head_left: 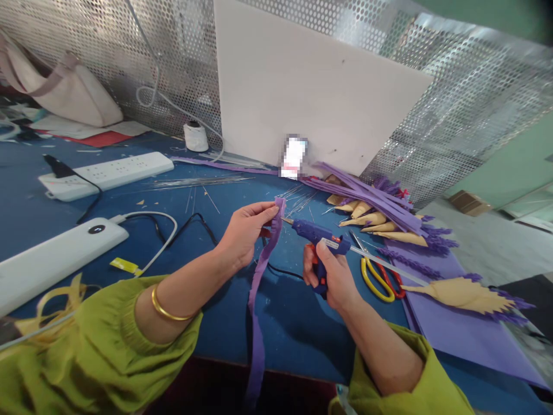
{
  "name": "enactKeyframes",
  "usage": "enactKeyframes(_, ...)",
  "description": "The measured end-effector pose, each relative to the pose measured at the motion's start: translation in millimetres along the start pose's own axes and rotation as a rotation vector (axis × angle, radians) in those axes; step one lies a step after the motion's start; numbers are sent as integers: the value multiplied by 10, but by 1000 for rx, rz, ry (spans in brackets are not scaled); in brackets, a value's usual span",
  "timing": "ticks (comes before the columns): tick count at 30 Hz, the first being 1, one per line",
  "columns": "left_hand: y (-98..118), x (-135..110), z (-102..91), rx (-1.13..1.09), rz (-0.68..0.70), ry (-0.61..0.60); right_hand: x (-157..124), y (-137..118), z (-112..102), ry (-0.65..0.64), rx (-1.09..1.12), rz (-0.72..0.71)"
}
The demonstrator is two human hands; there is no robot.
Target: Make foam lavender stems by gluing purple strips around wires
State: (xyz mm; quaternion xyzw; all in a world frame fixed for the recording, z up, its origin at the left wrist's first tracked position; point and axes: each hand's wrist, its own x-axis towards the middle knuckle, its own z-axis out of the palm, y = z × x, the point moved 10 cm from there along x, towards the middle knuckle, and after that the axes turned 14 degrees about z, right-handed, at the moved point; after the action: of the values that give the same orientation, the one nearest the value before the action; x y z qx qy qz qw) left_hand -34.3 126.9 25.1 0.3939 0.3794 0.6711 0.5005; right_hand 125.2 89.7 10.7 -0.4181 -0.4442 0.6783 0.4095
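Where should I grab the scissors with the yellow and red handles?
Probably by the handle loops, coming from the table's near edge. The scissors lie with their loops toward the person and their blades pointing away, so that side keeps you off the sharp end. Stay near the loops' bottom, since the glue stick crosses over higher up.

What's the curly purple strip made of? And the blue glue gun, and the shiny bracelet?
Purple strip: perhaps crepe paper or thin fabric, matte, since it bends softly and looks ruffled.
Blue glue gun: probably hard plastic, smooth, with a molded-looking body.
Bracelet: likely metal, polished gold-colored; it catches bright light, but I can't tell whether it's real gold.
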Motion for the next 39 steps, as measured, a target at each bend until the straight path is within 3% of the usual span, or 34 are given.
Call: enactKeyframes(39, -45, 46, -61, -86, -28, 62, 11, 71, 46, -28, -27, 71)
